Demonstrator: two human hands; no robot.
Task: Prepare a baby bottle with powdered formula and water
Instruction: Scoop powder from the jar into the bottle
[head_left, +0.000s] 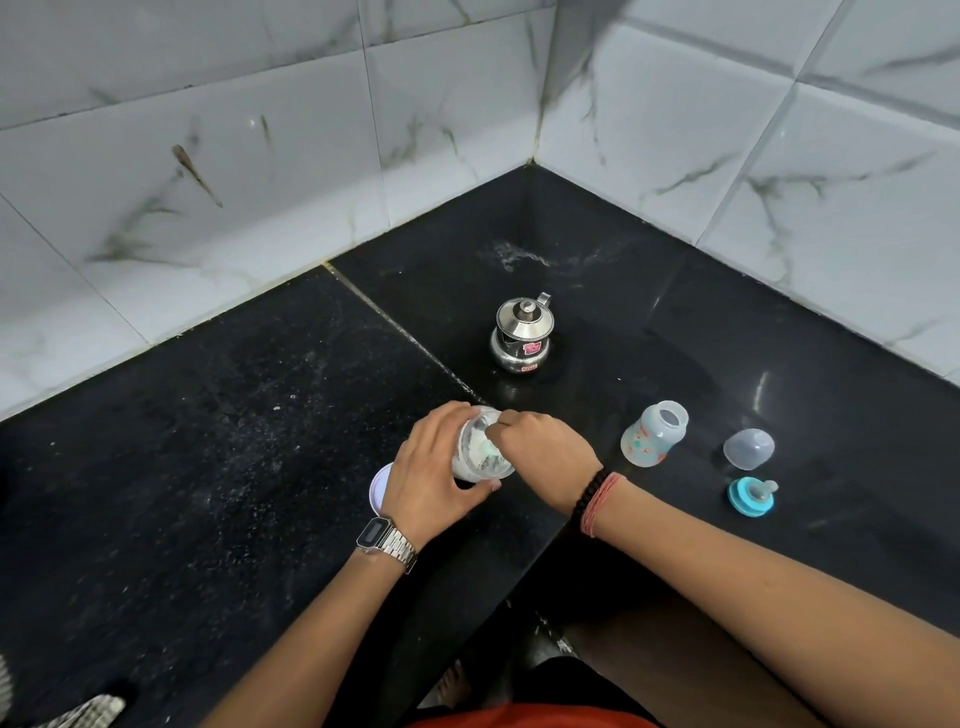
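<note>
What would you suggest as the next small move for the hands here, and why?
Probably lift the scoop out of the jar and carry it right to the open baby bottle. The left hand grips the clear jar of white powder, the right hand reaches into its mouth, and the bottle stands uncapped, its teal nipple ring set aside.
</note>
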